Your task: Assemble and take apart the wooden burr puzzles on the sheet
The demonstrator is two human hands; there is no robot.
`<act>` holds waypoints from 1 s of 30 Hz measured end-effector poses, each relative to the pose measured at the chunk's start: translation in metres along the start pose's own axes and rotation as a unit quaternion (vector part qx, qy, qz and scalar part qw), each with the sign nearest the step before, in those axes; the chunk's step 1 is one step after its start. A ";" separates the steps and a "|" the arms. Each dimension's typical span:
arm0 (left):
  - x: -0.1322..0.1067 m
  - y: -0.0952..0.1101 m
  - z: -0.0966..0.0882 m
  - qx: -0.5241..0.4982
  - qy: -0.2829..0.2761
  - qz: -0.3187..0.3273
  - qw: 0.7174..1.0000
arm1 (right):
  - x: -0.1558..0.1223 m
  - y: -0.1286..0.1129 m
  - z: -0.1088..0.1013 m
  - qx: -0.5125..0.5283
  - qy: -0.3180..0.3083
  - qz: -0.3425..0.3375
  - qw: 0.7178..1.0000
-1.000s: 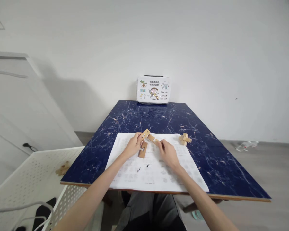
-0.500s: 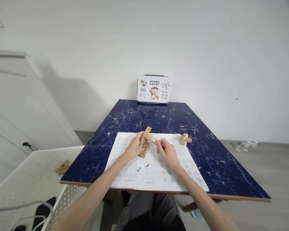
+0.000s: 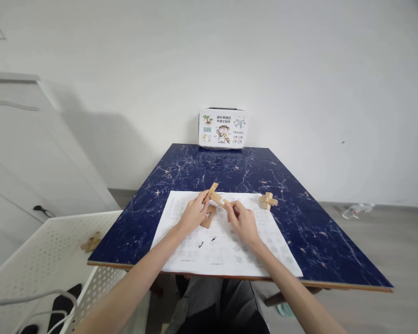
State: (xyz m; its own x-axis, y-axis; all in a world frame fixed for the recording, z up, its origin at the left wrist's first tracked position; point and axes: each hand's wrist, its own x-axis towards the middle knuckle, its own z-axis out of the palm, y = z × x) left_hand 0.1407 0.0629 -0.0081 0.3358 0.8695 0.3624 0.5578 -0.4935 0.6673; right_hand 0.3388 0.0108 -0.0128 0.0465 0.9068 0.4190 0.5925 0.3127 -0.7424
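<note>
My left hand (image 3: 194, 211) is closed on a flat wooden puzzle piece (image 3: 213, 187) that tilts up and away. In my right hand (image 3: 241, 217) is the end of a notched wooden puzzle piece (image 3: 217, 198), whose far end meets the left piece; whether the two interlock I cannot tell. Below them, a third wooden piece with a slot (image 3: 207, 221) lies on the printed sheet (image 3: 226, 260). Two small dark items (image 3: 200, 244) rest on the paper nearer to me. An assembled wooden burr puzzle (image 3: 268, 201) sits at the sheet's right edge.
A white case with cartoon prints (image 3: 222, 129) stands at the back of the blue marbled table (image 3: 223, 169), against the wall. To the left, a white perforated basket (image 3: 38, 246) holds wooden pieces (image 3: 91, 241) and cables. A clear plastic item (image 3: 355, 211) is on the floor at right.
Both hands keep nearly the same place and grip. The two held wooden pieces have shifted only very slightly against each other.
</note>
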 end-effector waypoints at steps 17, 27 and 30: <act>0.001 -0.003 0.003 -0.100 0.015 0.017 0.995 | -0.002 -0.003 -0.002 0.034 -0.010 -0.012 0.999; -0.002 -0.002 0.006 -0.064 0.003 0.108 0.992 | 0.002 -0.005 0.002 0.086 -0.034 0.012 0.996; 0.000 -0.002 0.009 -0.069 0.009 0.094 0.993 | 0.003 -0.008 0.002 0.101 -0.046 0.020 0.994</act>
State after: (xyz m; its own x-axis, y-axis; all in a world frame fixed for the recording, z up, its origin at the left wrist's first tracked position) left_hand 0.1465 0.0631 -0.0150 0.4105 0.7625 0.5001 0.3765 -0.6413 0.6686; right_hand 0.3325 0.0112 -0.0067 -0.0131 0.9386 0.3447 0.4183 0.3183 -0.8507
